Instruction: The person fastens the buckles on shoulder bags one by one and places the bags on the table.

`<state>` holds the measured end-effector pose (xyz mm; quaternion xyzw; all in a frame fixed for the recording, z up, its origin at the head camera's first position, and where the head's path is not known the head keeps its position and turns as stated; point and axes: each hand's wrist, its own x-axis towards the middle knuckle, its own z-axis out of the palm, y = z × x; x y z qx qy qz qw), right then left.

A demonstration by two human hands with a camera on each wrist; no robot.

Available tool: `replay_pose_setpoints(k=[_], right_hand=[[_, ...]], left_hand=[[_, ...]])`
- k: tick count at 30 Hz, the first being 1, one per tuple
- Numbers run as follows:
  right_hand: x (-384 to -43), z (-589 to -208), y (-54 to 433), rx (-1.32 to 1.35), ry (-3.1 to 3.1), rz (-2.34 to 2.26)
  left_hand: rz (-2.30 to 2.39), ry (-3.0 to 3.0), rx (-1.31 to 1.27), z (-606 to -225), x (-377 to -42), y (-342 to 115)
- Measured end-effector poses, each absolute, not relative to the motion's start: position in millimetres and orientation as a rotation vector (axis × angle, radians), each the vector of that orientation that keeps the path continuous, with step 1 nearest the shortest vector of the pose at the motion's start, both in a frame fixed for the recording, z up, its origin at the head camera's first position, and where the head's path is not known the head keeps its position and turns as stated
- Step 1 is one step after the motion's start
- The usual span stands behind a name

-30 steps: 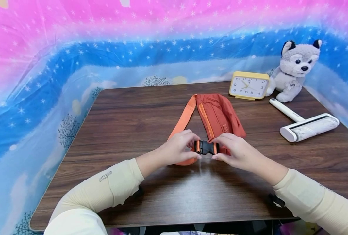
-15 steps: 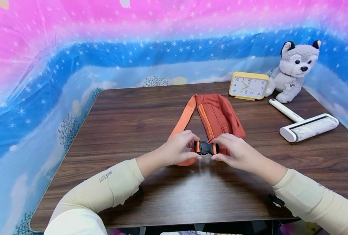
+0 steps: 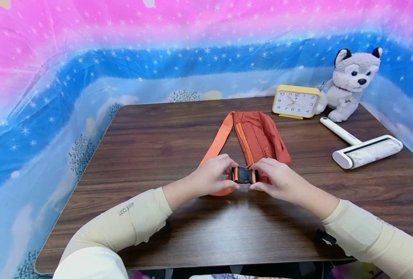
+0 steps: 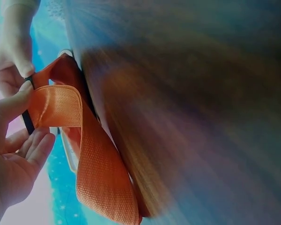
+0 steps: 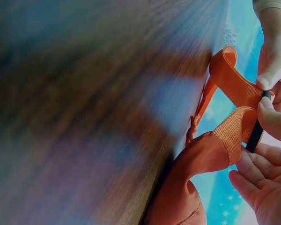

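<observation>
A rust-red waist bag (image 3: 262,133) lies on the wooden table, its orange strap (image 3: 217,145) looping to the left. The strap ends meet at a black side-release buckle (image 3: 244,175) between both hands. My left hand (image 3: 211,176) pinches the buckle's left end between thumb and fingers, and my right hand (image 3: 279,179) pinches the right end. The two halves sit one into the other. In the left wrist view, the webbing (image 4: 103,164) hangs in a curl below the buckle's edge (image 4: 28,121). The right wrist view shows the bag's short webbing (image 5: 234,133) running to the buckle.
Beyond the bag, a yellow clock (image 3: 296,101) stands beside a grey-and-white plush husky (image 3: 349,85). To the right lies a white lint roller (image 3: 368,151). A snowflake-patterned cloth (image 3: 206,50) hangs around the back and sides of the table (image 3: 150,143).
The right buckle half has slid further into the left one, so the buckle looks shorter. Both hands have drawn slightly closer together. The bag stays in place.
</observation>
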<state>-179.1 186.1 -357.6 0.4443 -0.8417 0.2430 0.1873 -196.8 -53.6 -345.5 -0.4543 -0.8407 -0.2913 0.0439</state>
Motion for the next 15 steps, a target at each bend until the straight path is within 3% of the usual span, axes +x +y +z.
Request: replay_pose_setpoints(k=[15], right_hand=[[-176.5,-359.7,182.7,1.17,-2.463,0.72]], left_hand=[[-0.661,-2.616,-1.404,-347.8,-196.2,-53.5]])
